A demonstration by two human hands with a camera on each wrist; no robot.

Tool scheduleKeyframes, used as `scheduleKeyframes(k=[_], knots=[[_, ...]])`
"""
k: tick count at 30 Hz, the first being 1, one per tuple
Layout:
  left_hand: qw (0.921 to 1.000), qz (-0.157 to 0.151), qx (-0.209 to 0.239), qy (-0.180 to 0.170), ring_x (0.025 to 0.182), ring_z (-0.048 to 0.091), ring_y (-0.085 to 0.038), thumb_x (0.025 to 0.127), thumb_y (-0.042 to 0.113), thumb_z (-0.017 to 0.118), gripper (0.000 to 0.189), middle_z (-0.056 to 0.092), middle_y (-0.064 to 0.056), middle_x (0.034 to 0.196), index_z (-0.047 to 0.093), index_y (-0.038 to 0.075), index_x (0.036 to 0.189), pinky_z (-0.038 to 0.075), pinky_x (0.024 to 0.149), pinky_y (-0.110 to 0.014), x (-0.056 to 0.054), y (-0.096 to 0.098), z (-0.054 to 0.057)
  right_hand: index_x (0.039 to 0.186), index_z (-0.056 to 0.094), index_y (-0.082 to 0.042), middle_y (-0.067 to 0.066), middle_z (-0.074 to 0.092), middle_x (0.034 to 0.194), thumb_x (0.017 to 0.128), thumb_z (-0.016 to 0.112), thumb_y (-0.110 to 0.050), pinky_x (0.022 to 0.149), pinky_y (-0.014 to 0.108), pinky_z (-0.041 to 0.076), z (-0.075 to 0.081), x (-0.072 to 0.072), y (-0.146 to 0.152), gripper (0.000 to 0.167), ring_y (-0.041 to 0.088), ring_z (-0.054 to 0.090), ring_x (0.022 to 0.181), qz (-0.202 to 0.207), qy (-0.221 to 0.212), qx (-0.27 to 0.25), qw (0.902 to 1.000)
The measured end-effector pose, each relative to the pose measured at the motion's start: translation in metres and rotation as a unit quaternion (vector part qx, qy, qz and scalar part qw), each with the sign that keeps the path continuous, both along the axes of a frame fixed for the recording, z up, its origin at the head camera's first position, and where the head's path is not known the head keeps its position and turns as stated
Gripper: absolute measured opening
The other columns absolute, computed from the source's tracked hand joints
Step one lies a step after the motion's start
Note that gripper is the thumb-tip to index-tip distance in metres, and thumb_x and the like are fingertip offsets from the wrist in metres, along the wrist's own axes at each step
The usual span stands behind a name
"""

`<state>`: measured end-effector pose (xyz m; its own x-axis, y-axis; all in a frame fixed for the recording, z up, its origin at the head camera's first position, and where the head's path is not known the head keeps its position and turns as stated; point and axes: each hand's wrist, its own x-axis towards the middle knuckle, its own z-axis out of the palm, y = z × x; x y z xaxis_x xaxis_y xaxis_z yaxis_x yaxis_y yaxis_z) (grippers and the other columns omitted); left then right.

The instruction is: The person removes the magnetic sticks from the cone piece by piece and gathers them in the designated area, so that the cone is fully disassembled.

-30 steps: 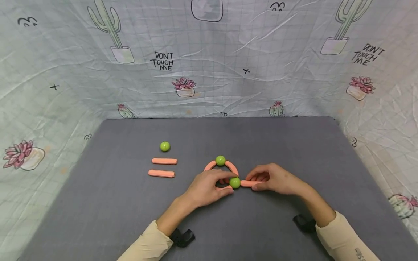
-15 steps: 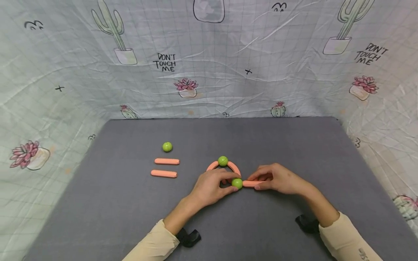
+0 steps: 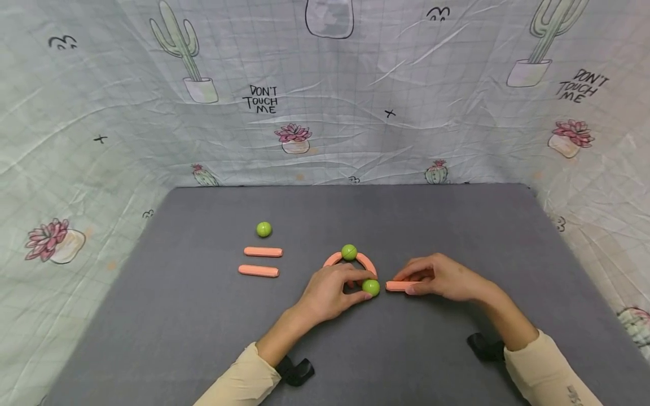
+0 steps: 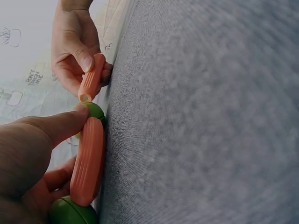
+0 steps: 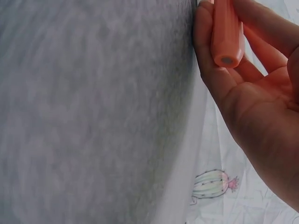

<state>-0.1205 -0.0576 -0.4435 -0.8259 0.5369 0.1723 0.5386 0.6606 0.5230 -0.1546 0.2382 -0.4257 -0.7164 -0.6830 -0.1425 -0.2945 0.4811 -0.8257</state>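
My left hand [image 3: 330, 290] pinches a green ball [image 3: 371, 288] between thumb and fingers. This ball belongs to a ring of curved orange rods [image 3: 367, 262], with another green ball [image 3: 348, 252] at its far side; the hand hides part of the ring. In the left wrist view a curved orange rod [image 4: 88, 163] runs from the pinched ball to a green ball [image 4: 72, 212] near the palm. My right hand [image 3: 447, 277] grips a straight orange rod [image 3: 397, 286], its left end a small gap from the pinched ball. A round grey spot shows on the rod's other end in the right wrist view.
Two straight orange rods [image 3: 263, 251] lie roughly parallel on the grey tabletop [image 3: 203, 327], left of the ring. Behind them sits a loose green ball [image 3: 263, 229]. A printed cloth [image 3: 345, 146] hangs behind the table and along its sides.
The straight rod in my right hand has moved slightly right, widening the gap to the ball. My left hand keeps its pinch. The whole head view has shifted a little.
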Motion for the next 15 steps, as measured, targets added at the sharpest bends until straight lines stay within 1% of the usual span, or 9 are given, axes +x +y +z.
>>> scheduleKeyframes(k=[5, 8, 12, 15], knots=[[1.0000, 0.000, 0.003, -0.002, 0.080, 0.062, -0.005, 0.090, 0.037, 0.082, 0.037, 0.074, 0.011, 0.104, 0.076, 0.033, 0.126, 0.046, 0.068, -0.017, 0.000, -0.001, -0.001, 0.123, 0.077, -0.023, 0.000, 0.076, 0.114, 0.097, 0.076, -0.026, 0.075, 0.025, 0.056, 0.002, -0.001, 0.006, 0.027, 0.008, 0.066, 0.088, -0.032, 0.003, 0.004, 0.9995], [1.0000, 0.000, 0.003, 0.001, 0.080, 0.063, -0.005, 0.090, 0.038, 0.082, 0.037, 0.074, 0.010, 0.103, 0.076, 0.033, 0.126, 0.046, 0.069, -0.017, 0.000, -0.002, -0.002, 0.125, 0.076, -0.019, 0.005, 0.075, 0.115, 0.097, 0.075, -0.025, 0.073, 0.026, 0.057, 0.002, -0.003, 0.009, 0.029, 0.010, 0.067, 0.085, -0.043, -0.017, -0.006, 0.9989], [0.9999, -0.004, 0.006, 0.008, 0.082, 0.064, -0.005, 0.090, 0.037, 0.082, 0.037, 0.073, 0.010, 0.102, 0.076, 0.032, 0.126, 0.047, 0.070, -0.017, 0.000, -0.002, -0.003, 0.126, 0.075, -0.016, 0.011, 0.075, 0.121, 0.096, 0.076, -0.025, 0.077, 0.028, 0.060, 0.002, -0.005, 0.014, 0.031, 0.009, 0.072, 0.091, -0.062, -0.045, -0.013, 0.9970], [0.9999, -0.006, 0.012, 0.011, 0.083, 0.064, -0.005, 0.090, 0.035, 0.082, 0.036, 0.073, 0.009, 0.102, 0.076, 0.030, 0.125, 0.049, 0.072, -0.018, 0.000, -0.003, -0.002, 0.127, 0.074, -0.013, 0.013, 0.074, 0.126, 0.096, 0.077, -0.026, 0.081, 0.026, 0.059, 0.003, -0.008, 0.018, 0.034, 0.008, 0.072, 0.100, -0.081, -0.041, -0.007, 0.9959]])
